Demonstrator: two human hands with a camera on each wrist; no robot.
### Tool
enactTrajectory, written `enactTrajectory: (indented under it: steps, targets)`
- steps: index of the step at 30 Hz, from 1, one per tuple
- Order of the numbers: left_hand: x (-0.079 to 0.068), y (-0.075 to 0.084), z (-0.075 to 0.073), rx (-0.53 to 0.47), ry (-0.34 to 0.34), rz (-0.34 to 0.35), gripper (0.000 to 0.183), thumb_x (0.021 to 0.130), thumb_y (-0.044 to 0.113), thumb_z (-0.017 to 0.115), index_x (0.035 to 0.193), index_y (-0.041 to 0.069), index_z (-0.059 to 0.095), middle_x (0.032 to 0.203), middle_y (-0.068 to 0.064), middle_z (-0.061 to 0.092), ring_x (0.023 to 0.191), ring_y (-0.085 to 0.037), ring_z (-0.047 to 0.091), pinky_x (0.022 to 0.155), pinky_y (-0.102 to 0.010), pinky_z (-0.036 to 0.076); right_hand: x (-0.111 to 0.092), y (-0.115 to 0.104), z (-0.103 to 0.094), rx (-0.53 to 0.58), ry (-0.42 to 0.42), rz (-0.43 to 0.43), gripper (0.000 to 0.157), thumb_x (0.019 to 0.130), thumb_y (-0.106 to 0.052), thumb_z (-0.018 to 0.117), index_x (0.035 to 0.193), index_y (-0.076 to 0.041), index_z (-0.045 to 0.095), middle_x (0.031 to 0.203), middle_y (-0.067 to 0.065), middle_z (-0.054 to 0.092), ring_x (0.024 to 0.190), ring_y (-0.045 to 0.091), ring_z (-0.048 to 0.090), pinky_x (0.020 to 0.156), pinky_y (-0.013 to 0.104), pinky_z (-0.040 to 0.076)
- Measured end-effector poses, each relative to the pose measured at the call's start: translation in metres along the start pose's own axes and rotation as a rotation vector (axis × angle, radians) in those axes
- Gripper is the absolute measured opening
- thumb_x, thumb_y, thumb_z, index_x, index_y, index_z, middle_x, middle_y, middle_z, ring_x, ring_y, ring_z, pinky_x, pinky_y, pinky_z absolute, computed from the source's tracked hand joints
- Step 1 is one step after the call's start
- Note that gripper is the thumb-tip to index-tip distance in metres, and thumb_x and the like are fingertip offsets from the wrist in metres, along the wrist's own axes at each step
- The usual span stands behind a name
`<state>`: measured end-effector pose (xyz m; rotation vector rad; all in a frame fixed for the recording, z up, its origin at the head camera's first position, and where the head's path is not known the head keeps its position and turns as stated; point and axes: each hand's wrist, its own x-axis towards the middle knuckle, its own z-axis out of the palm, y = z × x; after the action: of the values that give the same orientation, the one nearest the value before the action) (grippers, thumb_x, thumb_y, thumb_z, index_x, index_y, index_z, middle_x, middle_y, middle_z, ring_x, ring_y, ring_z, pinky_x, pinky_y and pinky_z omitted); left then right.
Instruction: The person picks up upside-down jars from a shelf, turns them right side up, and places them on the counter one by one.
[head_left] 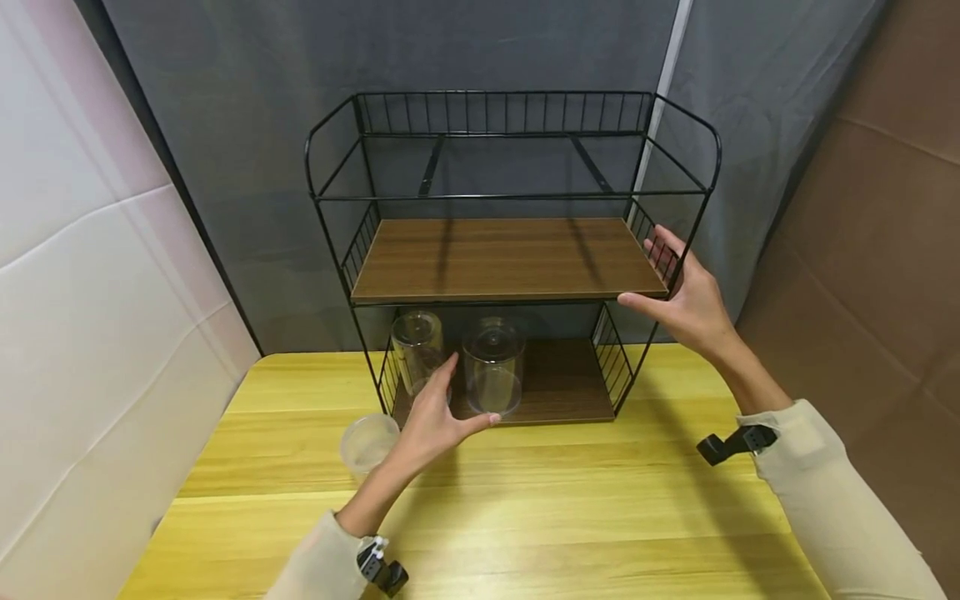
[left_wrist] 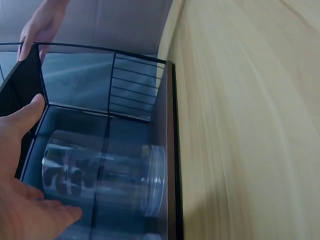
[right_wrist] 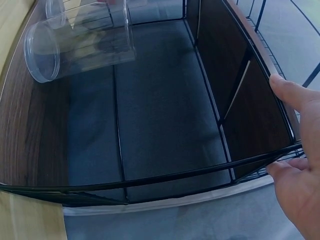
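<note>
A black wire shelf rack (head_left: 517, 197) with brown wooden boards stands on the table. My right hand (head_left: 693, 304) grips its right side at the middle shelf (head_left: 510, 258), thumb at the front edge and fingers outside the side grid. On the bottom board (head_left: 566, 379), a clear jar (head_left: 493, 367) stands near the middle; another clear jar (head_left: 417, 337) is to its left. My left hand (head_left: 435, 421) is in front of these jars, thumb and fingers spread, holding nothing. The left wrist view shows it beside a jar (left_wrist: 100, 172), apparently apart from it.
A round translucent container or lid (head_left: 369, 442) sits on the yellow wooden table (head_left: 540, 517), left of my left hand. The rack's top tier has bare crossbars without a board. Grey curtain (head_left: 247, 167) hangs behind, with white sheeting at left and brown at right.
</note>
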<state>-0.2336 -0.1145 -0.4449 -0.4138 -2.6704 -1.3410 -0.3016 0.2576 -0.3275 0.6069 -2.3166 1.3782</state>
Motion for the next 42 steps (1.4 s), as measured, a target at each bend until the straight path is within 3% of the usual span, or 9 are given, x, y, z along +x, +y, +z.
enactTrajectory:
  steps: [11, 23, 32, 42]
  targets:
    - [0.015, 0.005, 0.018, -0.071, 0.073, -0.074, 0.120, 0.081, 0.040, 0.093, 0.168, 0.000, 0.020, 0.170, -0.024, 0.028, 0.154, -0.046, 0.032, 0.123, -0.064, 0.034, 0.000, -0.001, 0.001, -0.002, 0.005, -0.002, 0.102, 0.086, 0.002, 0.086, 0.168, -0.009, 0.027, 0.163, 0.020, 0.044, 0.153, 0.030, 0.041, 0.118, 0.014, 0.036]
    - [0.040, 0.006, 0.040, -0.121, 0.186, -0.037, 0.120, 0.081, 0.036, 0.094, 0.166, -0.004, 0.019, 0.169, -0.027, 0.029, 0.155, -0.043, 0.032, 0.124, -0.058, 0.034, -0.001, 0.001, 0.000, 0.005, 0.004, -0.001, 0.101, 0.087, 0.002, 0.085, 0.168, -0.010, 0.026, 0.163, 0.019, 0.045, 0.153, 0.030, 0.041, 0.118, 0.014, 0.036]
    - [0.056, 0.005, 0.062, -0.121, 0.376, -0.008, 0.121, 0.076, 0.038, 0.096, 0.163, -0.007, 0.024, 0.158, -0.034, 0.041, 0.145, -0.051, 0.043, 0.116, -0.067, 0.040, -0.002, 0.001, 0.001, 0.003, 0.009, -0.004, 0.101, 0.087, 0.002, 0.085, 0.168, -0.010, 0.026, 0.163, 0.020, 0.044, 0.153, 0.030, 0.040, 0.118, 0.014, 0.036]
    - [0.071, 0.007, 0.076, -0.149, 0.467, -0.093, 0.115, 0.078, 0.034, 0.097, 0.163, -0.001, 0.028, 0.159, -0.028, 0.044, 0.145, -0.047, 0.045, 0.118, -0.060, 0.042, -0.001, 0.001, 0.002, 0.003, 0.017, -0.014, 0.101, 0.087, 0.003, 0.085, 0.168, -0.009, 0.026, 0.162, 0.020, 0.045, 0.152, 0.031, 0.041, 0.118, 0.014, 0.036]
